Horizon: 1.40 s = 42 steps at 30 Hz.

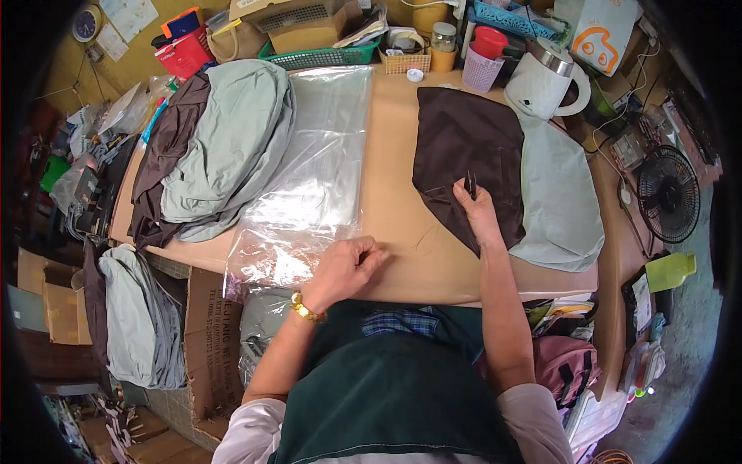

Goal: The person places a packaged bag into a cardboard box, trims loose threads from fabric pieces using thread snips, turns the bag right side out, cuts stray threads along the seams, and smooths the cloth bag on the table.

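Note:
My right hand is closed round small dark snips, whose tips point away from me. It rests over a dark brown cloth piece that lies flat on the table. A pale grey-green cloth sticks out from under the brown one on the right. My left hand, with a gold watch at the wrist, has its fingers curled together near the table's front edge, beside clear plastic sheets. What its fingertips hold, if anything, is too small to make out.
Piled grey-green cloth and brown cloth lie at the left. A white kettle, a lilac cup and a green basket stand along the back. A black fan is at the far right.

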Each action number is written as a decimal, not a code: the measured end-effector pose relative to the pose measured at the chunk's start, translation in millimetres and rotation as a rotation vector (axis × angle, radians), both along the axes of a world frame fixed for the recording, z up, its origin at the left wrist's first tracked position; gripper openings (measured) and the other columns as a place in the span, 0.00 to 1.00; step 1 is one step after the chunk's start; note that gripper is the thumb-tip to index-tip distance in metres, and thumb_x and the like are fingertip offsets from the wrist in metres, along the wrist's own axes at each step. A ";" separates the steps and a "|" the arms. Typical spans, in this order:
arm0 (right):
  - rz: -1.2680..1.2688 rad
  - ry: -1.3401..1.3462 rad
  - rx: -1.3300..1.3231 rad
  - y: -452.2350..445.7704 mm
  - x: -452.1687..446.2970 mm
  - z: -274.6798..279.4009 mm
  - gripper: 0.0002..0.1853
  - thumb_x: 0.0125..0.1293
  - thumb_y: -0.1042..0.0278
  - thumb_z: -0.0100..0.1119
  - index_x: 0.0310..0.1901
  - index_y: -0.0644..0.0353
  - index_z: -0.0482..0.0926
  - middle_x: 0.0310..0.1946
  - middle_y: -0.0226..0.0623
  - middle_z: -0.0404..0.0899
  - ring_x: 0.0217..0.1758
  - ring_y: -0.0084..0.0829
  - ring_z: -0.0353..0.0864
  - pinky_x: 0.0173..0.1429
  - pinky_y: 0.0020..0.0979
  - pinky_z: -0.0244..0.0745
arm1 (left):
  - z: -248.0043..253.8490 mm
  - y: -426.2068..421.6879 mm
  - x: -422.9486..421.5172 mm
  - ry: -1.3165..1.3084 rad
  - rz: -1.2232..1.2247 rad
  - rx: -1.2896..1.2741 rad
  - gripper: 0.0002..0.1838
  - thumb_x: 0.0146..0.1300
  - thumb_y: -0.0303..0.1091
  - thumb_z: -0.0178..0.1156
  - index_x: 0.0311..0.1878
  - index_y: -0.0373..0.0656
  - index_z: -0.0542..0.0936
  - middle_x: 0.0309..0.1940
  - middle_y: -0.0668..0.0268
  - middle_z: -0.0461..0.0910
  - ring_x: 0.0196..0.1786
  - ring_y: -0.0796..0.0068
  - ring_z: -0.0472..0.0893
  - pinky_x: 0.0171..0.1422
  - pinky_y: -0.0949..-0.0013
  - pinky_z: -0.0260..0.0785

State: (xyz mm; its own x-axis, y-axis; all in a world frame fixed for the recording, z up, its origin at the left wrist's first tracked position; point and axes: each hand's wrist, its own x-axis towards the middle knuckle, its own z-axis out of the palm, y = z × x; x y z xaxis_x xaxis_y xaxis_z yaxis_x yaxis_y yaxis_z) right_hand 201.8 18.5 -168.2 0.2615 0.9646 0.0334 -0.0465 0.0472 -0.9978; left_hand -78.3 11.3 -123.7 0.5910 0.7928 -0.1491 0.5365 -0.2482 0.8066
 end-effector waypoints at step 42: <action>-0.169 -1.115 0.452 -67.5 -93.8 99.4 0.16 0.51 0.68 0.72 0.43 0.56 0.83 0.32 0.33 0.74 0.32 0.33 0.76 0.35 0.33 0.67 | -9.8 -13.5 33.1 -1.495 0.332 -0.895 0.06 0.72 0.29 0.55 0.41 0.34 0.76 0.40 0.58 0.82 0.49 0.68 0.84 0.56 0.66 0.80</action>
